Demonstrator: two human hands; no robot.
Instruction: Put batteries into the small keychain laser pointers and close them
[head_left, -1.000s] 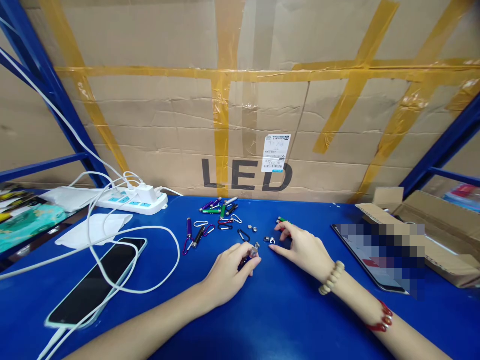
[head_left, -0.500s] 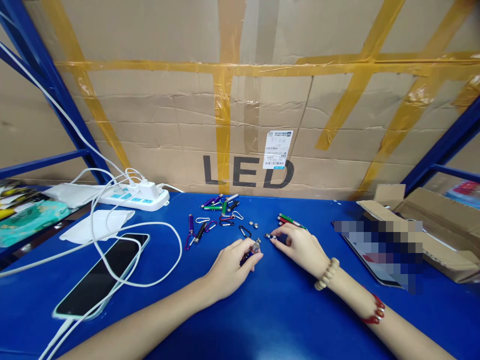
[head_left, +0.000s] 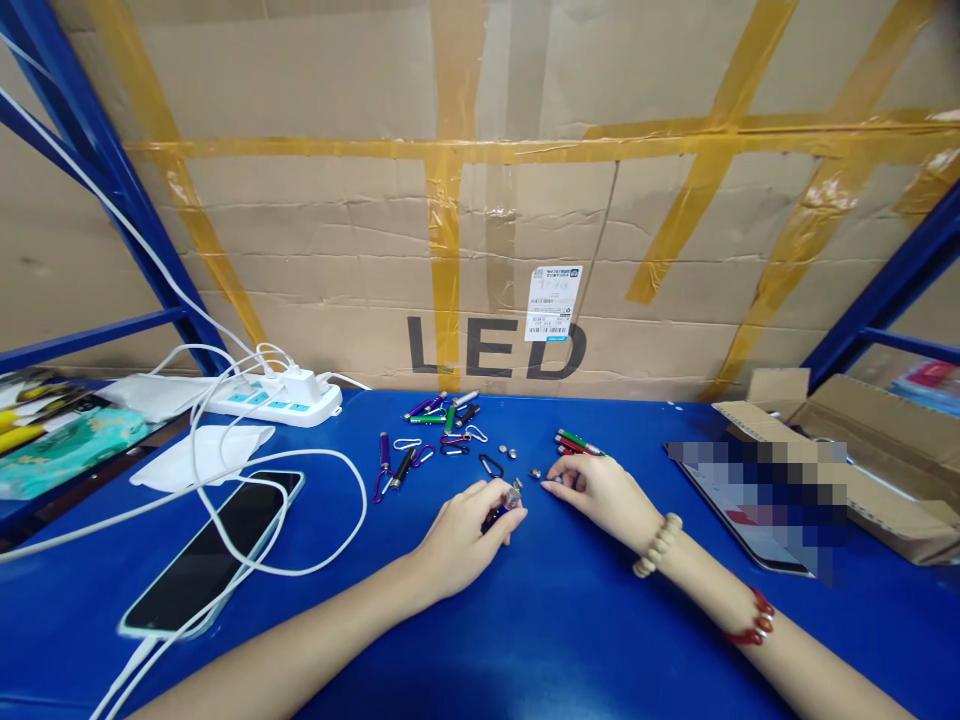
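My left hand (head_left: 463, 535) rests on the blue table (head_left: 525, 640), fingers curled round a small dark keychain flashlight (head_left: 504, 505) whose silver head sticks out. My right hand (head_left: 604, 492) lies just to the right, fingertips pinched on a tiny part I cannot make out, beside a small silver piece (head_left: 535, 474). Behind the hands lie several little coloured flashlights (head_left: 442, 412) with carabiner clips (head_left: 490, 464), round button cells (head_left: 508, 451), and a green and a red flashlight (head_left: 576, 441).
A phone (head_left: 212, 552) on a white charging cable (head_left: 315, 560) lies at the left, with a white power strip (head_left: 274, 399) behind it. A tablet (head_left: 739, 515) and an open cardboard box (head_left: 862, 450) sit at right. A taped "LED" carton (head_left: 487, 200) walls the back.
My right hand slid back off the green and red flashlights and pinched in toward the small silver parts. My left hand kept hold of its flashlight, barely moving.
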